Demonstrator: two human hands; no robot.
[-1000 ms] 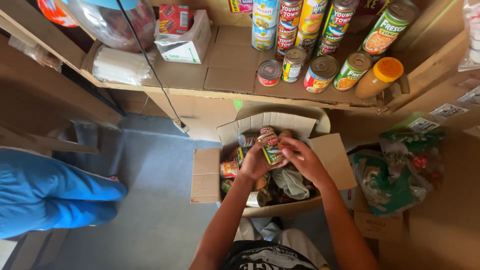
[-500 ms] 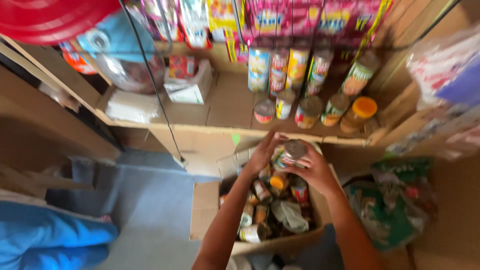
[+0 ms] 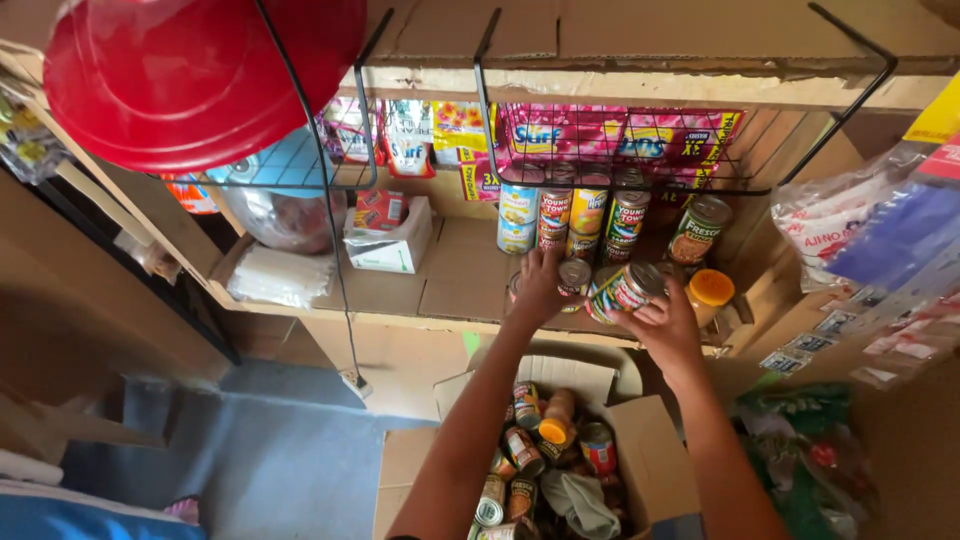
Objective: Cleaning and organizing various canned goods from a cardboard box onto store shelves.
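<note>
The right hand (image 3: pixel 665 322) is raised to the front edge of the cardboard-lined shelf (image 3: pixel 455 280) and grips a green-labelled can (image 3: pixel 625 290), which lies tilted on its side with its metal lid pointing up and to the right. The fingers (image 3: pixel 640 312) curl round the can's lower side, so the can sits above and just left of the knuckles, over the shelf's front edge.

The left hand (image 3: pixel 540 285) reaches onto the same shelf just beside it, fingers closed around a small can (image 3: pixel 516 288) of which only a sliver shows at the left; how firmly it is held cannot be told, since the hand covers most of it. Another short can (image 3: pixel 574 277) stands between the two hands, touching or nearly touching the left fingers.

Behind them, toward the shelf's back edge, stands a row of upright cans (image 3: pixel 570 215), and an orange-lidded jar (image 3: pixel 710 295) sits near the right end. Below the shelf, an open cardboard box (image 3: pixel 660 460) on the floor holds more cans and a grey cloth (image 3: pixel 580 500).
</note>
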